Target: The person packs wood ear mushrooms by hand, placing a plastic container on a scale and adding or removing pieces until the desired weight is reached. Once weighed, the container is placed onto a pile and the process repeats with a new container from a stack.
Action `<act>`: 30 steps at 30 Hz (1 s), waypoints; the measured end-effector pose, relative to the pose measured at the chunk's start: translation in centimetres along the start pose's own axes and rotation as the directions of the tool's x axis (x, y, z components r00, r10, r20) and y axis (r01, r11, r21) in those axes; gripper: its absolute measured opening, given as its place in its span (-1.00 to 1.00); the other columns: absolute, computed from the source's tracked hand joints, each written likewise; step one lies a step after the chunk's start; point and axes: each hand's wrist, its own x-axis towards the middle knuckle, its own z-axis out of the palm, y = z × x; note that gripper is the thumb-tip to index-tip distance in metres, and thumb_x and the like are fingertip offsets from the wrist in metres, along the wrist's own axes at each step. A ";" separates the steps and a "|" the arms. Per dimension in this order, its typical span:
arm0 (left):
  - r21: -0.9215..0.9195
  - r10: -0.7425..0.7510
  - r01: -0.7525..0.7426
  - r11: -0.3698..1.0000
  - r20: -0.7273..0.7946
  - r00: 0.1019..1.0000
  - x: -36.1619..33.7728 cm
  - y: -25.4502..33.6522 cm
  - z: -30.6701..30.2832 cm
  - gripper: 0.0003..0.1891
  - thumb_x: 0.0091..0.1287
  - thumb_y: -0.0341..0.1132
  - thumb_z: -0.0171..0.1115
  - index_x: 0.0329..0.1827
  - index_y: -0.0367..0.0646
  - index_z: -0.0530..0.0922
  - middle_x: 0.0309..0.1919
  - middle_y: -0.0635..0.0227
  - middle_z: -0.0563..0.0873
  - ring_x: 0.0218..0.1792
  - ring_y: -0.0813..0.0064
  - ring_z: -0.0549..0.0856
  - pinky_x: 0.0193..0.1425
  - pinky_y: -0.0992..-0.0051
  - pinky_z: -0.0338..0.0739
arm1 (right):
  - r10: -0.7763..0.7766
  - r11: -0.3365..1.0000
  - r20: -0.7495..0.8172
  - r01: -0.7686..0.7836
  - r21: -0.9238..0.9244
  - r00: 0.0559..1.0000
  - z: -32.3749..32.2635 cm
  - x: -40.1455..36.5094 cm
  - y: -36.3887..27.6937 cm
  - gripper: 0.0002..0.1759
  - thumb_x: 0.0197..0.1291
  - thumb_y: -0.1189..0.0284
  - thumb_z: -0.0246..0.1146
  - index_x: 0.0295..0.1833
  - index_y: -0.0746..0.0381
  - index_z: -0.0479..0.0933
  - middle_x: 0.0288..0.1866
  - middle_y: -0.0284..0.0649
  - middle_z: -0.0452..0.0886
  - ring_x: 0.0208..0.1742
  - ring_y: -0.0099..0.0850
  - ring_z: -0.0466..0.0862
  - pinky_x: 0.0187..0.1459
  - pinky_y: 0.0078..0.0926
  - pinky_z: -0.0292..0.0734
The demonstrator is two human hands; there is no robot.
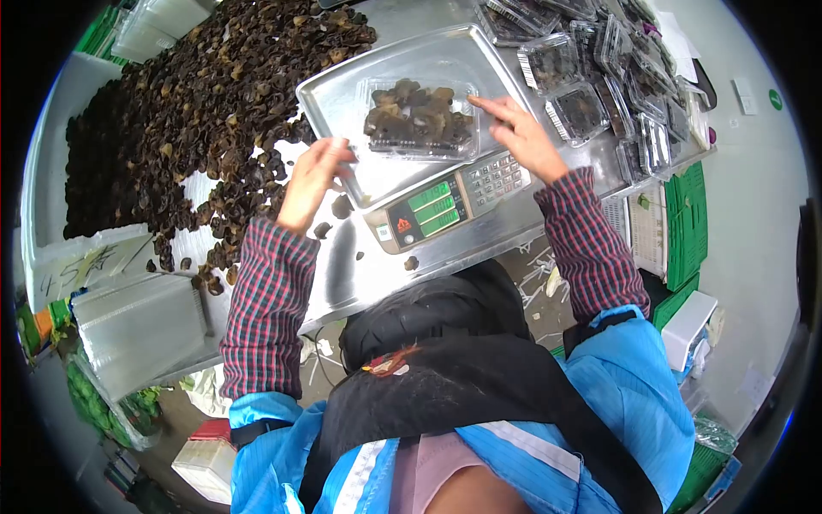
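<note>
Head view: a metal table [497, 227] bears a dark fungus heap [188, 103] towards ten o'clock, packed boxes [612, 73] at two and a scale [334, 98] at twelve. A clear box [419, 155] of fungus sits on the scale. Right hand [521, 137]: fingers spread, index at the box's three o'clock edge. Left hand [317, 176]: fingers loosely bent, apart, by the scale's eight o'clock rim; contact I cannot tell.

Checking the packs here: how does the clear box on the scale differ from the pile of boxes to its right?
The box on the scale lies flat, while many in the pile of boxes are tilted. The box sits alone between left hand and right hand; the boxes in the pile overlap. Both hold dark pieces in clear plastic.
</note>
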 end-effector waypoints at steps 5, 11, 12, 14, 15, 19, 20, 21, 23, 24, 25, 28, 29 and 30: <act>-0.104 0.007 -0.007 0.995 -0.001 1.000 1.4 -0.8 1.7 -0.73 0.31 -0.38 0.30 -0.04 -0.36 0.49 -0.33 0.26 0.68 -0.46 0.56 0.65 -0.50 0.61 0.51 | 0.361 0.698 0.313 -0.477 0.534 0.879 1.3 -1.1 -3.2 -0.18 0.26 0.58 0.09 0.58 -0.06 -0.04 -0.39 -0.30 0.57 -0.52 -0.65 0.55 -0.53 -0.75 0.52; -0.113 -0.111 0.113 0.987 0.025 0.994 2.5 -1.5 1.5 -0.85 0.29 -0.39 0.29 -0.14 -0.21 0.57 -0.40 0.43 0.71 -0.62 0.78 0.58 -0.65 0.76 0.29 | 0.465 0.584 0.265 -0.517 0.626 0.845 3.1 -1.8 -4.0 -0.10 0.25 0.59 0.17 0.59 -0.04 -0.13 -0.33 -0.23 0.58 -0.45 -0.62 0.58 -0.50 -0.71 0.56; -0.109 -0.102 0.106 0.988 0.035 0.994 2.3 -1.2 1.5 -0.85 0.29 -0.39 0.29 -0.14 -0.21 0.57 -0.40 0.43 0.71 -0.62 0.78 0.58 -0.65 0.76 0.29 | 0.469 0.585 0.252 -0.512 0.629 0.846 3.1 -1.8 -4.1 -0.10 0.25 0.59 0.17 0.59 -0.04 -0.13 -0.33 -0.23 0.58 -0.45 -0.62 0.58 -0.50 -0.71 0.56; -0.063 -0.126 0.126 0.990 0.006 0.992 1.5 -0.6 1.6 -0.74 0.31 -0.37 0.28 0.01 -0.26 0.54 -0.30 0.37 0.72 -0.58 0.72 0.60 -0.62 0.74 0.33 | 0.542 0.568 0.215 -0.543 0.618 0.812 2.9 -2.1 -4.4 -0.08 0.25 0.58 0.19 0.59 -0.04 -0.17 -0.29 -0.19 0.58 -0.44 -0.59 0.59 -0.50 -0.71 0.57; -0.047 -0.111 0.110 0.993 -0.023 0.994 0.4 0.1 1.8 -0.57 0.33 -0.32 0.27 0.20 -0.30 0.43 -0.15 0.29 0.69 -0.49 0.64 0.65 -0.59 0.68 0.40 | 0.556 0.617 0.154 -0.529 0.583 0.817 2.7 -2.6 -4.3 -0.12 0.24 0.53 0.25 0.57 0.03 -0.07 -0.23 -0.17 0.60 -0.39 -0.57 0.61 -0.44 -0.71 0.59; -0.087 0.011 -0.012 0.996 -0.012 1.000 -3.2 0.8 -1.6 -0.45 0.32 -0.18 0.28 0.29 -0.29 0.39 0.00 0.24 0.63 -0.28 0.55 0.68 -0.42 0.55 0.52 | 0.574 0.628 -0.057 -0.395 0.670 0.817 -0.1 -5.5 -3.4 -0.22 0.20 0.41 0.35 0.47 0.25 0.15 -0.10 -0.25 0.59 -0.31 -0.57 0.61 -0.33 -0.70 0.60; -0.111 0.011 -0.008 0.994 0.026 1.000 -3.8 0.4 -3.2 -0.45 0.31 -0.15 0.29 0.28 -0.26 0.41 0.01 0.27 0.62 -0.27 0.57 0.67 -0.38 0.56 0.50 | 0.590 0.655 -0.097 -0.405 0.637 0.802 -1.0 -6.5 -3.5 -0.31 0.23 0.37 0.32 0.43 0.27 0.23 -0.09 -0.26 0.61 -0.29 -0.59 0.60 -0.30 -0.68 0.59; -0.080 -0.003 0.003 0.997 -0.008 1.000 -4.2 0.0 -4.2 -0.47 0.31 -0.15 0.29 0.26 -0.24 0.43 -0.01 0.31 0.63 -0.26 0.59 0.66 -0.36 0.58 0.48 | 0.610 0.649 -0.108 -0.417 0.636 0.785 -1.8 -7.5 -3.0 -0.35 0.24 0.36 0.30 0.40 0.28 0.28 -0.09 -0.27 0.62 -0.28 -0.60 0.60 -0.29 -0.68 0.58; -0.071 -0.025 0.022 0.997 -0.039 0.999 -4.6 -1.1 -6.4 -0.53 0.31 -0.15 0.29 0.21 -0.19 0.48 -0.05 0.41 0.65 -0.26 0.63 0.64 -0.32 0.61 0.46 | 0.637 0.636 -0.127 -0.426 0.643 0.760 -2.9 -9.3 -2.2 -0.40 0.25 0.35 0.29 0.37 0.29 0.33 -0.09 -0.28 0.63 -0.27 -0.61 0.59 -0.27 -0.69 0.58; -0.078 -0.032 0.028 0.997 -0.050 0.998 -4.7 -1.2 -7.0 -0.58 0.32 -0.18 0.29 0.17 -0.17 0.50 -0.07 0.44 0.66 -0.26 0.65 0.62 -0.30 0.63 0.47 | 0.649 0.623 -0.139 -0.418 0.661 0.748 -3.4 -10.0 -2.1 -0.44 0.27 0.35 0.27 0.34 0.29 0.36 -0.09 -0.29 0.64 -0.26 -0.62 0.59 -0.26 -0.70 0.57; -0.102 -0.031 0.025 0.995 -0.055 0.998 -4.7 -1.5 -7.5 -0.60 0.33 -0.19 0.29 0.15 -0.16 0.51 -0.07 0.44 0.67 -0.26 0.66 0.62 -0.29 0.64 0.47 | 0.666 0.606 -0.141 -0.422 0.674 0.733 -3.7 -10.8 -2.0 -0.48 0.28 0.35 0.25 0.32 0.30 0.40 -0.10 -0.31 0.65 -0.25 -0.64 0.59 -0.25 -0.72 0.57; -0.146 -0.030 0.021 0.989 -0.063 0.998 -5.2 -1.9 -8.0 -0.65 0.36 -0.21 0.27 0.13 -0.16 0.52 -0.09 0.44 0.68 -0.29 0.69 0.63 -0.27 0.64 0.50 | 0.691 0.557 -0.102 -0.437 0.706 0.716 -3.6 -11.6 -1.4 -0.52 0.30 0.36 0.23 0.29 0.29 0.43 -0.10 -0.33 0.65 -0.26 -0.67 0.58 -0.25 -0.74 0.56; -0.147 -0.020 0.011 0.989 -0.063 0.998 -5.3 -1.9 -8.0 -0.65 0.35 -0.22 0.28 0.12 -0.17 0.51 -0.09 0.44 0.68 -0.29 0.69 0.63 -0.28 0.65 0.50 | 0.690 0.559 -0.092 -0.448 0.697 0.718 -3.4 -11.4 -1.5 -0.53 0.32 0.37 0.22 0.29 0.29 0.43 -0.09 -0.33 0.65 -0.26 -0.69 0.58 -0.25 -0.74 0.56; -0.143 -0.007 -0.002 0.990 -0.061 0.998 -5.2 -1.7 -8.0 -0.65 0.35 -0.22 0.28 0.12 -0.18 0.51 -0.09 0.43 0.68 -0.29 0.69 0.63 -0.29 0.67 0.50 | 0.690 0.554 -0.082 -0.452 0.699 0.719 -3.2 -11.1 -1.5 -0.53 0.32 0.37 0.22 0.29 0.29 0.43 -0.09 -0.33 0.65 -0.26 -0.69 0.58 -0.25 -0.74 0.56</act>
